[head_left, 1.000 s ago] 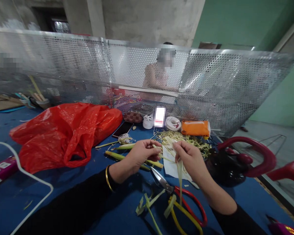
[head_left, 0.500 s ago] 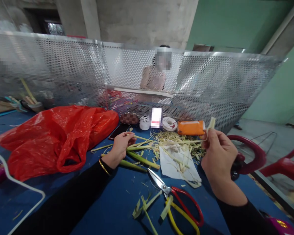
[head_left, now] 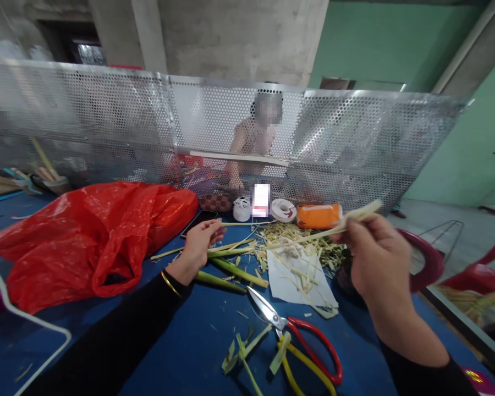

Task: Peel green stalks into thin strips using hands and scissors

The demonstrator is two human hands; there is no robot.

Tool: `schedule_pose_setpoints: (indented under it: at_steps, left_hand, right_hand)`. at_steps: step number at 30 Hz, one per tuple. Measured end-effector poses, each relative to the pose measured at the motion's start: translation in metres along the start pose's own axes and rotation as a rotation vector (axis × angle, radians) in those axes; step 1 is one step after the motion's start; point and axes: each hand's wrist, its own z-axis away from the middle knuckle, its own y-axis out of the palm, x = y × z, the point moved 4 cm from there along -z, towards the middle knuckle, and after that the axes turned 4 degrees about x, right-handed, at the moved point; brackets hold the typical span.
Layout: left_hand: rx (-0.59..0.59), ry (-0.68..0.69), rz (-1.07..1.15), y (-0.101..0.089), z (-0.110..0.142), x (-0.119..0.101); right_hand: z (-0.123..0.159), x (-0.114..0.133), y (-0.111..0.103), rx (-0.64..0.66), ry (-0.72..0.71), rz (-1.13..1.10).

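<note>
My left hand is closed, its fingertips pinching a thin pale plant strip that points right. On the right, my right hand grips a wider pale-green plant strip; one end sticks up past the fingers, the other trails left over the shavings. Whether the two strips join, I cannot tell. Beneath and between the hands lie green stalks, a heap of plant shavings and a white paper sheet with scraps on it. Scissors with red and yellow handles rest nearer me, beside cut leaf pieces.
A red plastic bag covers the table's left, near a white cable. Along the back stand a checkered case, a lit phone, a tape roll and an orange packet. Behind the perforated metal screen sits a person.
My hands have moved apart from close together at the middle, the right one going rightward with its strip, the left one going leftward. The view has shifted slightly; the scissors lie as before.
</note>
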Motion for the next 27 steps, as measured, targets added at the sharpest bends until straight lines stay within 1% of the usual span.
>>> schedule_pose_setpoints:
  at_steps: [1, 3, 4, 5, 7, 10, 12, 15, 18, 20, 22, 24, 27]
  left_hand:
    - [0.044, 0.026, -0.026, 0.006, 0.007, -0.004]
    - [0.121, 0.122, -0.078, 0.019, 0.027, -0.015]
    - [0.229, 0.221, -0.187, 0.028, 0.039, -0.023]
    - [0.356, 0.255, -0.275, 0.038, 0.052, -0.027]
    - [0.558, 0.198, -0.391, 0.052, 0.076, -0.027]
    - [0.718, 0.134, -0.447, 0.063, 0.1, -0.021]
    - [0.739, 0.09, -0.399, 0.064, 0.104, -0.015]
    - [0.726, 0.1, -0.399, 0.062, 0.1, -0.01]
    - [0.722, 0.104, -0.447, 0.06, 0.096, -0.012]
    - [0.694, 0.141, -0.529, 0.058, 0.096, -0.015]
    - [0.668, 0.219, -0.62, 0.058, 0.097, -0.018]
    - [0.663, 0.276, -0.666, 0.059, 0.098, -0.019]
    - [0.679, 0.261, -0.671, 0.059, 0.098, -0.016]
  right_hand:
    - [0.004, -0.008, 0.008, 0.113, 0.089, 0.013]
    - [0.016, -0.019, 0.025, 0.301, 0.205, 0.023]
    - [0.023, -0.023, 0.033, 0.397, 0.25, 0.028]
    - [0.03, -0.025, 0.04, 0.455, 0.274, 0.036]
    - [0.042, -0.027, 0.052, 0.535, 0.297, 0.059]
    - [0.056, -0.027, 0.062, 0.577, 0.324, 0.071]
    - [0.061, -0.028, 0.065, 0.574, 0.351, 0.055]
    - [0.061, -0.031, 0.066, 0.545, 0.397, 0.004]
    - [0.057, -0.032, 0.062, 0.493, 0.409, -0.054]
    - [0.055, -0.032, 0.06, 0.48, 0.395, -0.063]
    - [0.053, -0.031, 0.059, 0.49, 0.361, -0.021]
    - [0.051, -0.031, 0.057, 0.518, 0.312, 0.069]
    - [0.047, -0.033, 0.054, 0.595, 0.28, 0.2]
